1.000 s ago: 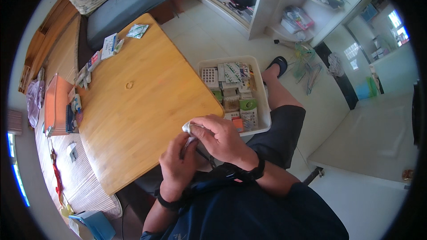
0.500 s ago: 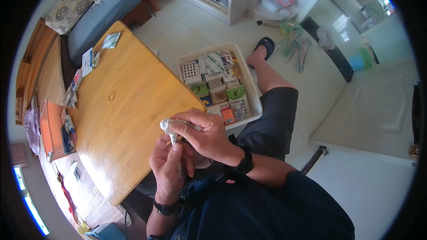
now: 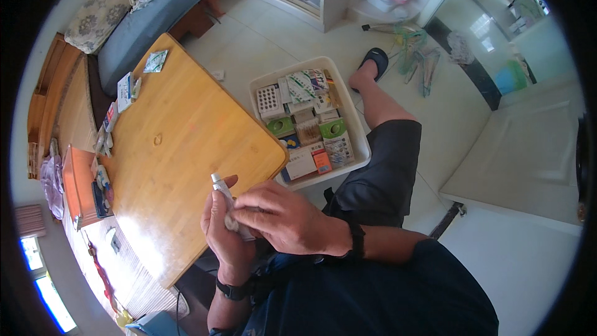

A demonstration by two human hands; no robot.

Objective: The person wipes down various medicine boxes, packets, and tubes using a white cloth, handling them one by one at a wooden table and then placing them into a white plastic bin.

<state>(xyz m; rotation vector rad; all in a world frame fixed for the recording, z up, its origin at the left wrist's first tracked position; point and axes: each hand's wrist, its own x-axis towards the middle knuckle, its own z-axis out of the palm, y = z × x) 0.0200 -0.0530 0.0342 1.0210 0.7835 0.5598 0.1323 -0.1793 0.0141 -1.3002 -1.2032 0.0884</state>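
My left hand (image 3: 225,242) is closed round a slim white squeeze tube (image 3: 221,187), whose narrow, pale grey tip points up and away from me. Across it from the right comes my right hand (image 3: 295,221), with bent fingers pressed to the tube's lower body. A small soft-looking white wad (image 3: 231,221) shows under those fingertips, against the tube; whether it is tissue or cotton I cannot tell. Both hands are over my lap, by the near corner of the wooden table (image 3: 199,124).
A white plastic bin (image 3: 254,90) full of medicine boxes and packets stands right of the table, beside my leg. Small boxes (image 3: 125,90) and an orange box (image 3: 81,180) line the table's left side. Hangers (image 3: 410,50) lie on the floor beyond my slippered foot (image 3: 375,62).
The white wad and my right fingers have moved from the tube's top down to its body, leaving the tip uncovered. My left hand has turned, with the tube now tilted away.
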